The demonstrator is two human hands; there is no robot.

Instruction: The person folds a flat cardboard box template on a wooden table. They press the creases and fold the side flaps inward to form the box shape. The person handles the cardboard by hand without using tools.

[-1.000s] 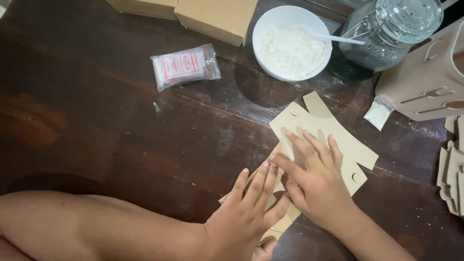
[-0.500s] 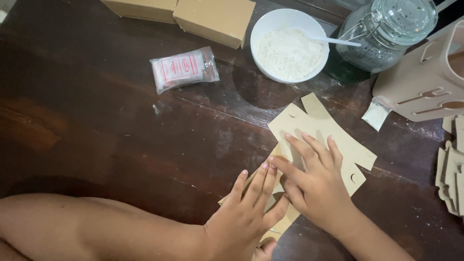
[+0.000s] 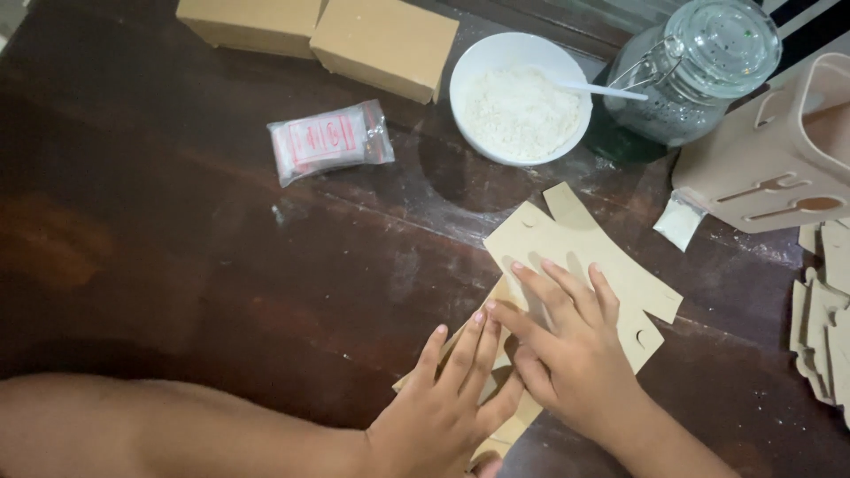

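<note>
1. The dark wooden tabletop carries everything; its left half lies mostly bare.
2. Two closed cardboard boxes sit side by side along the far edge, left of centre.
3. A beige plastic cutlery holder lies at the far right corner, just beside a glass clip-top jar.
4. A white bowl of white powder with a white spoon in it stands near the far edge, between the boxes and the jar.
5. A flat die-cut cardboard blank lies right of centre, running toward the near edge, partly folded.
6. More cardboard blanks are stacked at the right edge.
7. The left hand lies flat, fingers stretched out and together, pressing on the blank's near part; it grips nothing.
8. The right hand is likewise spread flat on the blank, touching the left hand, fingertips pressing down.
9. A clear packet with red print lies in front of the boxes.
10. A small white sachet lies beside the holder.
</note>
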